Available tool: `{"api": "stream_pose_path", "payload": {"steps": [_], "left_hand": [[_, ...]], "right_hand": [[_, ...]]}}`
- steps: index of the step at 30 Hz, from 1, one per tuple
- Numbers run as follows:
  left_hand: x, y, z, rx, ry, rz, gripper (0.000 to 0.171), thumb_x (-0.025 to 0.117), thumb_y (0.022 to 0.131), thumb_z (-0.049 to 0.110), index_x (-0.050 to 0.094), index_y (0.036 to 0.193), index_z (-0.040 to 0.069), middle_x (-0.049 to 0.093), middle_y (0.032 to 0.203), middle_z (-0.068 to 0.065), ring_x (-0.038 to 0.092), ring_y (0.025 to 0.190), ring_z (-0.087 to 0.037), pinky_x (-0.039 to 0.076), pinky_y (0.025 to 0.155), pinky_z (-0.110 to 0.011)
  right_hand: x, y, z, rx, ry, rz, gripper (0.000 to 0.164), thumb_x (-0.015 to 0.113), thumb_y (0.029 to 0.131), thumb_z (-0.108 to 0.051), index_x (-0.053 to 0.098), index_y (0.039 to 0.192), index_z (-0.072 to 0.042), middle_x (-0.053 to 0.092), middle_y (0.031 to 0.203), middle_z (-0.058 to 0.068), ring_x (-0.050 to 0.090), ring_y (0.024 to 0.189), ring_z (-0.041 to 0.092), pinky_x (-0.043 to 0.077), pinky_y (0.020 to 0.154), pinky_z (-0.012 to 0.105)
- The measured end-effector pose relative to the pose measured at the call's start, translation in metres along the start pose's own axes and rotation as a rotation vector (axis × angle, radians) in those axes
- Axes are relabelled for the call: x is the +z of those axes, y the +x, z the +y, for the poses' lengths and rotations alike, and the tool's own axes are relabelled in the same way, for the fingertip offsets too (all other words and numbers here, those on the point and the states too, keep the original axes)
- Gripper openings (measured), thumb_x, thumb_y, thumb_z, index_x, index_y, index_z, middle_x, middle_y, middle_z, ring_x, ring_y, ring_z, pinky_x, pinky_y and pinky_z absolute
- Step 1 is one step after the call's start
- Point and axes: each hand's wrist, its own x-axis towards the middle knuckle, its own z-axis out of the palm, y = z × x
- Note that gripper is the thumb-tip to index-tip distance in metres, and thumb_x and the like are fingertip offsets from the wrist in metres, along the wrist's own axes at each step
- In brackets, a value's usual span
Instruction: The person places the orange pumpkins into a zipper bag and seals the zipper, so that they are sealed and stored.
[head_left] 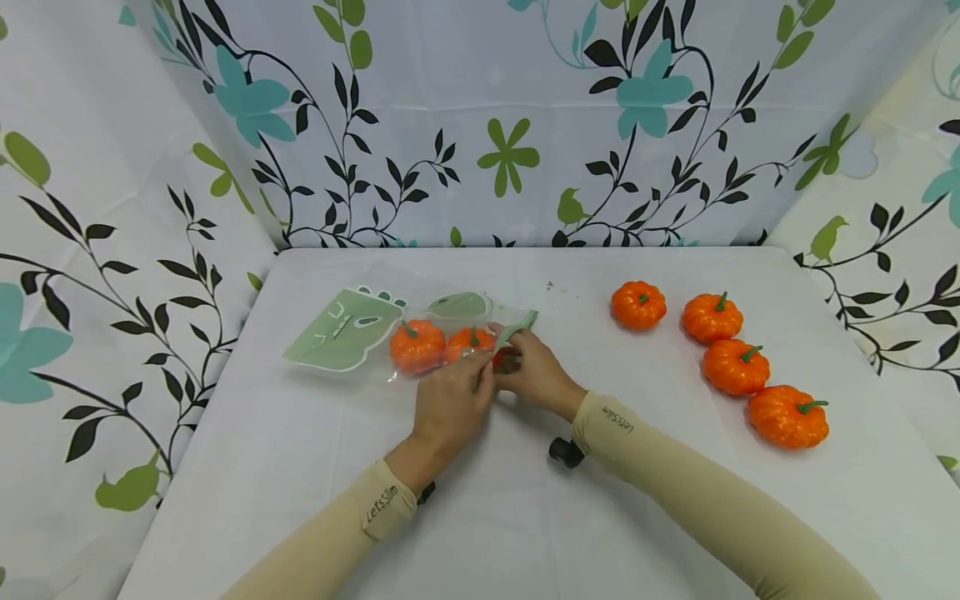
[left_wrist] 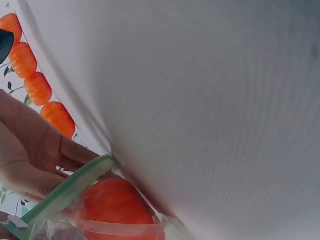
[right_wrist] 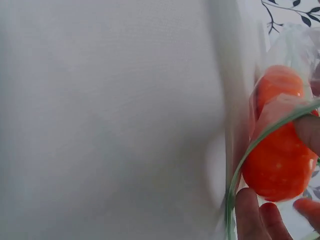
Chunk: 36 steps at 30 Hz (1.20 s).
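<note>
A clear zip bag (head_left: 510, 315) with a green zip edge lies left of the table's middle. Two orange pumpkins (head_left: 417, 346) show through its plastic, their green stems facing up. My left hand (head_left: 455, 398) pinches the near edge of the bag's mouth. In the left wrist view the green zip (left_wrist: 75, 184) bows open in front of an orange pumpkin (left_wrist: 117, 207). My right hand (head_left: 538, 372) is at the mouth from the right. The right wrist view shows its thumb and fingers about a pumpkin (right_wrist: 277, 165) just inside the zip, with another pumpkin (right_wrist: 280, 85) deeper in.
A flat green printed piece (head_left: 348, 329) with a face lies left of the bag. Toward the right of the white table (head_left: 300, 467), an orange pumpkin (head_left: 638, 305) sits apart from three in a slanting row (head_left: 735, 367). A leaf-patterned cloth (head_left: 450, 108) hangs behind.
</note>
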Motion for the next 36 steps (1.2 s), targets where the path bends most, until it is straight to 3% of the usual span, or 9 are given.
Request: {"api": "stream_pose_path", "payload": {"steps": [6, 15, 24, 30, 36], "left_hand": [[-0.001, 0.003, 0.0, -0.014, 0.022, -0.008, 0.016, 0.069, 0.088, 0.003, 0.078, 0.101, 0.001, 0.077, 0.094, -0.012, 0.074, 0.07, -0.027, 0.058, 0.055, -0.039], [0.001, 0.002, 0.001, 0.004, 0.059, 0.015, 0.016, 0.071, 0.088, 0.005, 0.077, 0.101, 0.0, 0.077, 0.092, -0.011, 0.073, 0.067, -0.025, 0.057, 0.054, -0.037], [0.003, 0.0, 0.002, 0.02, 0.063, 0.021, 0.018, 0.07, 0.091, 0.005, 0.077, 0.106, -0.001, 0.077, 0.1, -0.012, 0.075, 0.084, -0.026, 0.06, 0.062, -0.039], [0.005, 0.0, 0.003, 0.037, 0.065, 0.039, 0.016, 0.073, 0.089, 0.005, 0.076, 0.103, -0.001, 0.077, 0.095, -0.011, 0.075, 0.081, -0.024, 0.059, 0.061, -0.037], [0.004, -0.001, 0.004, 0.027, 0.038, 0.043, 0.016, 0.073, 0.088, 0.004, 0.076, 0.102, -0.002, 0.076, 0.094, -0.012, 0.075, 0.077, -0.025, 0.058, 0.058, -0.036]], "right_hand": [[-0.009, -0.008, 0.004, 0.124, 0.085, 0.007, 0.063, 0.083, 0.085, -0.02, 0.055, 0.14, -0.008, 0.053, 0.144, 0.011, 0.059, 0.126, 0.03, 0.051, 0.099, 0.042], [-0.006, -0.014, 0.002, 0.047, 0.216, 0.016, 0.046, 0.075, 0.091, -0.006, 0.06, 0.134, 0.002, 0.063, 0.133, 0.018, 0.062, 0.121, 0.034, 0.056, 0.092, 0.037], [0.001, -0.015, -0.008, -0.024, 0.179, -0.02, 0.033, 0.063, 0.097, -0.003, 0.065, 0.13, 0.0, 0.061, 0.134, 0.016, 0.061, 0.122, 0.035, 0.053, 0.096, 0.037], [0.005, -0.01, -0.012, 0.044, 0.223, -0.029, 0.03, 0.056, 0.097, 0.001, 0.067, 0.125, 0.005, 0.064, 0.133, 0.016, 0.058, 0.126, 0.028, 0.048, 0.102, 0.038], [0.007, -0.006, -0.012, 0.074, 0.22, -0.069, 0.031, 0.05, 0.095, 0.003, 0.064, 0.122, 0.013, 0.068, 0.123, 0.02, 0.061, 0.114, 0.024, 0.049, 0.097, 0.038]]}}
